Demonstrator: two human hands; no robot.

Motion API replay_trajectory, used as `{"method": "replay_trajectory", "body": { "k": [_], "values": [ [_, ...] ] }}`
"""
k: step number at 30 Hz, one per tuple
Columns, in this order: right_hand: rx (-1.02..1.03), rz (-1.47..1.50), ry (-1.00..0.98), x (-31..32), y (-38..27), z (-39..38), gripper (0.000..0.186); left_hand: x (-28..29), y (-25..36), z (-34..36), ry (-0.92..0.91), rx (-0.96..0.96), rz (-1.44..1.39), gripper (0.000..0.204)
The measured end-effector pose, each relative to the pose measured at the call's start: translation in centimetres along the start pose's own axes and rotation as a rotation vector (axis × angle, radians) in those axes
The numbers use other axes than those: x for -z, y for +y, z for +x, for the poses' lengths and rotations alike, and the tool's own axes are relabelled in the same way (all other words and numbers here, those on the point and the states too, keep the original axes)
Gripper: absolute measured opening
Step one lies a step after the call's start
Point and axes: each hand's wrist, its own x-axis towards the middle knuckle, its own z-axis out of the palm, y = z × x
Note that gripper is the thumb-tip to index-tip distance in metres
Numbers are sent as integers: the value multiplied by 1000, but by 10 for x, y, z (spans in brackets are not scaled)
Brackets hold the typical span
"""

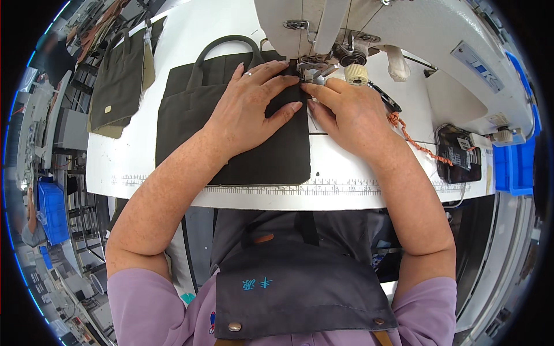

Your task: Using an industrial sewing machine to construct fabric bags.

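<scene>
Watching through the head camera. The dark bag lies flat on the white table, its handle looped at the far side and its near edge beside the printed ruler strip. Its upper right edge is at the presser foot of the sewing machine.

Left hand: spread palm-down over the bag, thumb well apart from the forefinger, fingertips just beside the foot. It presses rather than grips. Right hand: curled at the right edge, forefinger close to the foot, thumb a little nearer the person. I cannot tell whether cloth is pinched between them.

My reading of the step: the edge is being lined up or fed for a seam along that side. Needle and stitches are too small and shadowed for me to confirm whether stitching is running.

As I judge it, the next move calls for light, flat pressure from the left and edge steering from the right, keeping the border straight against the foot. Main risk, I note: both sets of fingertips sit very near the needle area.
</scene>
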Motion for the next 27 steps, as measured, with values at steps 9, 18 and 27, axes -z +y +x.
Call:
{"method": "replay_trajectory", "body": {
  "k": [9, 18, 27],
  "values": [
    [-157, 109, -34, 6, 4, 1, 18, -1, -2, 3, 9, -14, -29, 42],
    [-371, 546, -50, 10, 9, 7, 21, -5, -4, 3, 33, -31, -16, 42],
    [-440, 925, -156, 5, 30, 4, 18, -1, -2, 2, -6, -23, -10, 42]
  ]
}}
